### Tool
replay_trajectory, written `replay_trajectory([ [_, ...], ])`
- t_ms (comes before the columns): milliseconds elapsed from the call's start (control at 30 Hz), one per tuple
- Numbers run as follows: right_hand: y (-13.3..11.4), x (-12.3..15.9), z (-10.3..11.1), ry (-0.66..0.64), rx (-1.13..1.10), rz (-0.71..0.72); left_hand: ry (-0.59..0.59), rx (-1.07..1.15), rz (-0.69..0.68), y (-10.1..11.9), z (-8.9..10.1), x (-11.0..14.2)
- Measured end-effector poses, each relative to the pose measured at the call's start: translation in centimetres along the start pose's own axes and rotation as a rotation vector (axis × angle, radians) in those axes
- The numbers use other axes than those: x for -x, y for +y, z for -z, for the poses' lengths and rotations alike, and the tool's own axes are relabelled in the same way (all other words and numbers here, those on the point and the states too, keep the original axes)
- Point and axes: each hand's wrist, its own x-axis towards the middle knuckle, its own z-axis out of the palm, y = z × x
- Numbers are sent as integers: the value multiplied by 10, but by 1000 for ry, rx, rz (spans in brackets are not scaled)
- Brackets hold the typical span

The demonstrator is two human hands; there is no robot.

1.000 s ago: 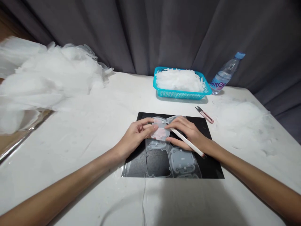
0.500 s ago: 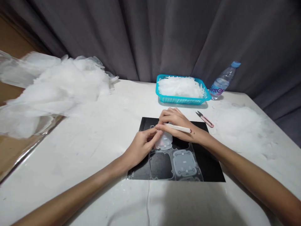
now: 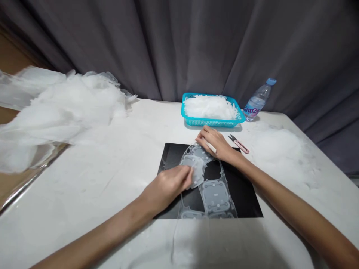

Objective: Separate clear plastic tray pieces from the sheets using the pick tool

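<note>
My left hand [image 3: 169, 183] is closed on the lower right edge of a translucent rounded-square plastic piece [image 3: 193, 164], tilted over the left part of a black mat [image 3: 244, 196]. My right hand [image 3: 215, 144] grips a slim white pen-shaped tool [image 3: 211, 148]; its tip is hidden. Those same fingers rest at the far end of a clear die-cut plastic sheet [image 3: 222, 175], which bends upward there. Another rounded-square piece [image 3: 215, 196] sits in the sheet, nearer me. Square openings in the sheet show the black mat beneath.
A blue basket [image 3: 214, 122] of white translucent pieces stands at the back beside a water bottle [image 3: 256, 101]. Pink-handled thread snips [image 3: 239, 144] lie right of my right hand. Piles of thin plastic occupy the left [image 3: 70, 108] and right [image 3: 283, 157] of the white table [image 3: 120, 157].
My left hand has drawn the plastic piece toward me, away from the right hand. The sheet's far end has lifted and curved. The right hand still holds the white tool.
</note>
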Motion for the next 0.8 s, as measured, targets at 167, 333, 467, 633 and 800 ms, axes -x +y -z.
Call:
replay_trajectory([
  [167,-2,14,21,244,-247,-28,-6,600,492,-17,10,-15],
  [333,-13,48,27,198,-127,52,48,1119,715,-15,6,-22],
  [467,-3,78,20,57,131,109,84,1307,839,-7,5,-23],
  [633,-9,84,21,229,-108,-15,97,1374,830,-3,6,-23],
  [800,-52,78,21,165,-597,-11,128,1332,769,-3,4,-23],
])
